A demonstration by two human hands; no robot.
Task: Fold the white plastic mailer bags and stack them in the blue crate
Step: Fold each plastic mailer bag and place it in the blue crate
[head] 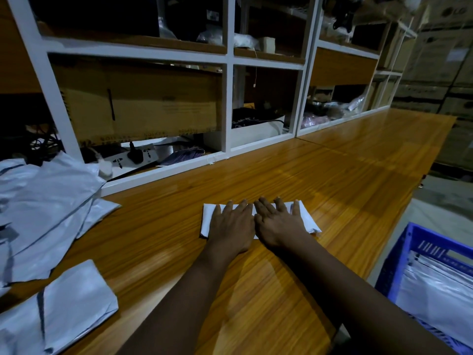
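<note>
A folded white mailer bag (308,219) lies flat on the wooden table (345,175), in the middle of the view. My left hand (231,225) and my right hand (277,221) press down on it side by side, fingers straight and spread. A loose pile of unfolded white mailer bags (43,213) covers the table's left end. The blue crate (399,265) stands off the table at the lower right, and white mailer bags (440,288) lie inside it.
White shelving (229,106) with cardboard boxes runs along the back of the table. A power strip (128,157) with a plug sits on the lowest shelf at left. Stacked cartons (445,73) fill the far right.
</note>
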